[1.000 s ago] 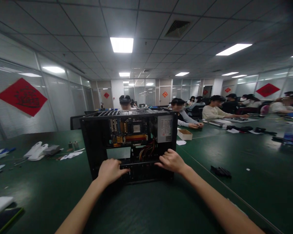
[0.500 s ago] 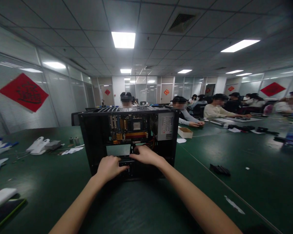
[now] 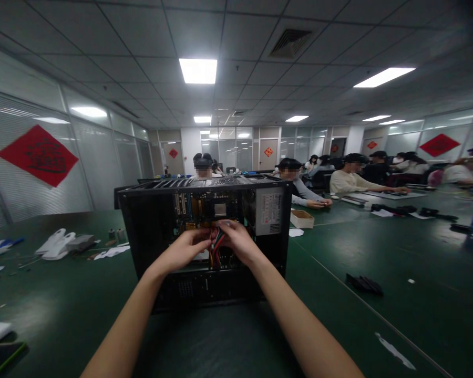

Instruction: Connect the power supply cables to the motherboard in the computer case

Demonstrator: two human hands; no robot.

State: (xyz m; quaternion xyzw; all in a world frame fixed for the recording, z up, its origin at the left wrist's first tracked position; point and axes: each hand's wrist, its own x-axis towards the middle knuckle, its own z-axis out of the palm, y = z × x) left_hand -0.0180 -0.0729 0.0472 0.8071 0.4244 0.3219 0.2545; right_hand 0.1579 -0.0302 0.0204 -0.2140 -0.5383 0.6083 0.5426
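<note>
A black computer case (image 3: 157, 294) stands on the green table with its open side towards me. Inside it are a motherboard (image 3: 199, 206) and, at the upper right, a silver power supply (image 3: 268, 210). Both my hands reach in at the middle, close together. My right hand (image 3: 238, 241) pinches a bundle of coloured power cables (image 3: 217, 247) that hangs between my hands. From the other side my left hand (image 3: 187, 247) has its thumb and fingers closed at the same cables. The cable end is hidden by my fingers.
On the left lie a white plastic bag (image 3: 57, 244), a grey box (image 3: 81, 242) and a phone (image 3: 3, 357). To the right are a small open box (image 3: 301, 219), a black part (image 3: 364, 284) and a paper scrap (image 3: 394, 350). Several people sit along the table further back.
Both hands have risen from the lower bar of the case to the middle and closed on the coloured cables. The case looks slightly nearer and larger.
</note>
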